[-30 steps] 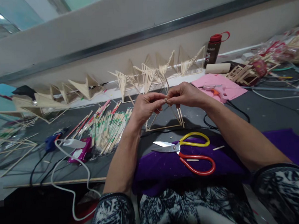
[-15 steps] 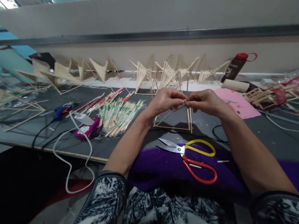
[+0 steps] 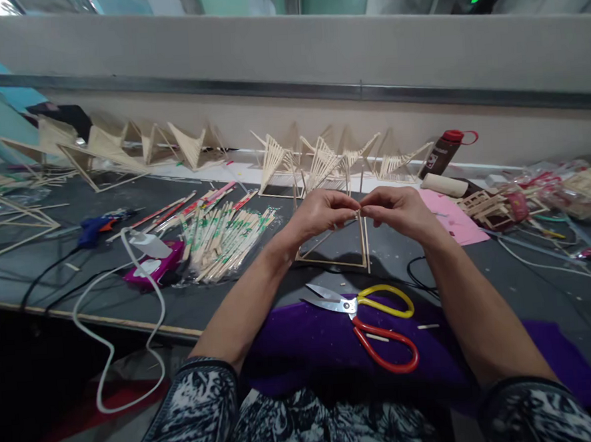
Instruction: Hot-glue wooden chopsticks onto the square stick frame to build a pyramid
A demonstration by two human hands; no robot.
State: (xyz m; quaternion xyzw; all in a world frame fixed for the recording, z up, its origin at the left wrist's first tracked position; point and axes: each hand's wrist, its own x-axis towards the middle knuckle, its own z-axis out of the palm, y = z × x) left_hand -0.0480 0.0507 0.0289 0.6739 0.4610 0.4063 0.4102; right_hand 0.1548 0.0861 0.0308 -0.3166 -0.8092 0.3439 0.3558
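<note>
A small frame of thin wooden sticks (image 3: 334, 264) stands on the grey table in front of me. Above its near right corner, my left hand (image 3: 328, 212) pinches the frame's upper part with thumb and fingertips. My right hand (image 3: 393, 209) pinches at the same spot from the other side, its fingertips almost touching the left ones. The exact joint between the fingers is hidden. Nearer to me, open scissors (image 3: 349, 306) with one yellow and one red handle lie on a purple cloth (image 3: 293, 341).
Finished stick models (image 3: 188, 144) line the wall. To the left lie a bag of wooden sticks (image 3: 231, 241), a blue glue gun (image 3: 93, 231) and a magenta power socket (image 3: 153, 266) with a white cable. A dark bottle (image 3: 442, 155) and pink paper (image 3: 453, 218) are at the right.
My view has tilted up and turned slightly right, so the scene sits further left. Both hands keep pinching at the frame's top, with the right fingers shifted a little.
</note>
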